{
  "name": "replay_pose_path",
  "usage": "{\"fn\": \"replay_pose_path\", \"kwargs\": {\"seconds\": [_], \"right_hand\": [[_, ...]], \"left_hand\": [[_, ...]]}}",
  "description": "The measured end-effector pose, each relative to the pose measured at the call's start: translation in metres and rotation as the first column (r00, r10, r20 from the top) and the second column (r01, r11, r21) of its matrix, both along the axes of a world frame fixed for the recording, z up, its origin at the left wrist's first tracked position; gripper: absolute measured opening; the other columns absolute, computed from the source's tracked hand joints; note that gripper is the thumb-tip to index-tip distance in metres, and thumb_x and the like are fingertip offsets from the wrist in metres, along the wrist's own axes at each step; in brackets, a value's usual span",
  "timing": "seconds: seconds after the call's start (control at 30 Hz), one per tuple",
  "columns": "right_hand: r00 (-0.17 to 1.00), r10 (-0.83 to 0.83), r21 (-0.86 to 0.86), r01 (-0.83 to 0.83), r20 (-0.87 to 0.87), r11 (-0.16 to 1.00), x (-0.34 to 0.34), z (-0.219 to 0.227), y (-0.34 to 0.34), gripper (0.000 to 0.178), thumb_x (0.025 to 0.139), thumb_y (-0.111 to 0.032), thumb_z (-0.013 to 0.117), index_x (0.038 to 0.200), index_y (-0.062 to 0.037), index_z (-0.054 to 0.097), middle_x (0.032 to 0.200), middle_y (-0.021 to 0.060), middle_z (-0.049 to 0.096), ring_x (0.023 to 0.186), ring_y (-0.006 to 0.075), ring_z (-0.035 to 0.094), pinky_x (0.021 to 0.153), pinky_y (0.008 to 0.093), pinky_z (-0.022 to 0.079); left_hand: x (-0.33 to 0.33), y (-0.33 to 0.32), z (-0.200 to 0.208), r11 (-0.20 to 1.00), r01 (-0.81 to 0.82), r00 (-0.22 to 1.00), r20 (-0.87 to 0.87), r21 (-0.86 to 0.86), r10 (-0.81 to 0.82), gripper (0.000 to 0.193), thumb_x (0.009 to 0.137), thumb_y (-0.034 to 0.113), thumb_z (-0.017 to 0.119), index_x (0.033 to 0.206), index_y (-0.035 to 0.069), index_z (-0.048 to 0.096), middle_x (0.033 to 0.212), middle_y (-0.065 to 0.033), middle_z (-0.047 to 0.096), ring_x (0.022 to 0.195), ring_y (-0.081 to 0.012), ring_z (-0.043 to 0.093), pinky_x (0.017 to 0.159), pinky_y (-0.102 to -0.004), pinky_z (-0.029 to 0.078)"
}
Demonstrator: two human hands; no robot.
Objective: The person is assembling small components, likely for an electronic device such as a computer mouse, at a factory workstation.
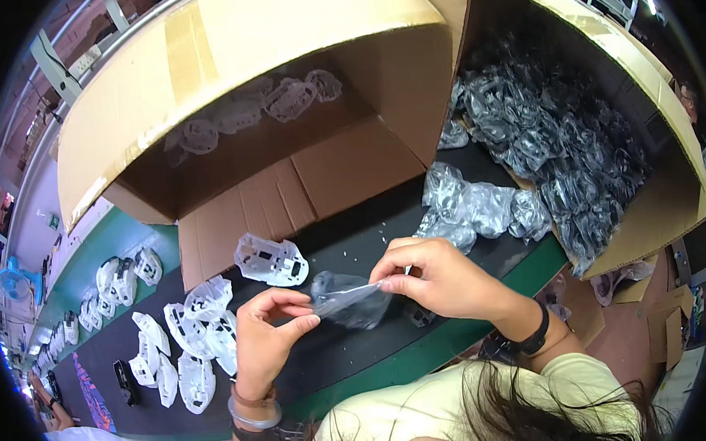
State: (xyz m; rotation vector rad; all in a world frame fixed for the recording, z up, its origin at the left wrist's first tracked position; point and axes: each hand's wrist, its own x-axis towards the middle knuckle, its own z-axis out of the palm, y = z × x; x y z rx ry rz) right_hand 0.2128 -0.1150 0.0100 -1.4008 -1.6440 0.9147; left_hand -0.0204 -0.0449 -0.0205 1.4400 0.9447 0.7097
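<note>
both hands, left hand (265, 337) and right hand (440, 278), pinch the small clear bag (347, 299) above the dark belt (354, 244), so i'd pull its mouth apart evenly, keeping the part from dropping.

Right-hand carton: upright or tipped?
Tipped. The carton lies on its side, its mouth facing the belt, bagged dark parts spilling out.

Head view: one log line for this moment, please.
left hand pinches small clear plastic bag | right hand pulls its edge | translucent white moulded shell on black belt
</note>
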Motion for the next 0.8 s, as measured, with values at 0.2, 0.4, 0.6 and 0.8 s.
{"fn": "replay_pose_path", "kwargs": {"seconds": [0.2, 0.4, 0.6, 0.8], "right_hand": [[0.999, -0.047, 0.079, 0.045, 0.027, 0.996, 0.007, 0.011, 0.002, 0.007, 0.077, -0.002, 0.060, 0.084, -0.0005, 0.062, 0.074, 0.0101, 0.057, 0.067, 0.0209, 0.056, 0.061, 0.0293, 0.043], [0.989, -0.144, 0.181, 0.146, -0.024, 0.973, 0.005, 0.005, -0.011, 0.007, 0.076, 0.000, 0.060, 0.083, -0.0010, 0.062, 0.076, 0.0090, 0.057, 0.071, 0.0218, 0.056, 0.065, 0.0297, 0.044], [0.999, 0.016, 0.071, -0.013, -0.038, 0.997, 0.025, -0.012, -0.048, 0.019, 0.076, 0.000, 0.060, 0.095, -0.0017, 0.061, 0.088, 0.0105, 0.060, 0.086, 0.0233, 0.059, 0.074, 0.0318, 0.047], [0.702, -0.499, 0.329, 0.377, 0.508, 0.866, 0.109, -0.046, 0.003, 0.034, 0.084, -0.021, 0.055, 0.110, 0.0002, 0.053, 0.100, 0.0170, 0.058, 0.100, 0.0325, 0.052, 0.087, 0.0394, 0.040]], "left_hand": [[0.011, -0.001, 0.026, 0.931, 0.006, 0.984, -0.169, 0.365, 0.060, 0.022, 0.066, -0.004, 0.066, 0.087, -0.001, 0.060, 0.077, -0.0039, 0.062, 0.072, -0.0105, 0.058, 0.074, -0.0246, 0.044], [0.030, -0.010, -0.004, 0.786, -0.250, 0.939, 0.338, 0.566, 0.055, 0.028, 0.075, -0.009, 0.059, 0.101, 0.001, 0.053, 0.084, -0.0072, 0.053, 0.070, -0.0146, 0.057, 0.075, -0.0295, 0.045], [0.025, -0.002, -0.015, 0.988, -0.079, 0.973, 0.228, 0.130, 0.048, 0.042, 0.085, 0.001, 0.049, 0.126, -0.001, 0.040, 0.096, -0.0047, 0.050, 0.072, -0.0061, 0.046, 0.063, -0.0189, 0.039], [0.070, 0.022, -0.014, 0.960, 0.040, 0.936, -0.346, 0.278, 0.061, 0.060, 0.082, -0.001, 0.048, 0.137, -0.002, 0.024, 0.072, -0.0067, 0.053, 0.054, -0.0075, 0.046, 0.051, -0.0222, 0.041]]}}
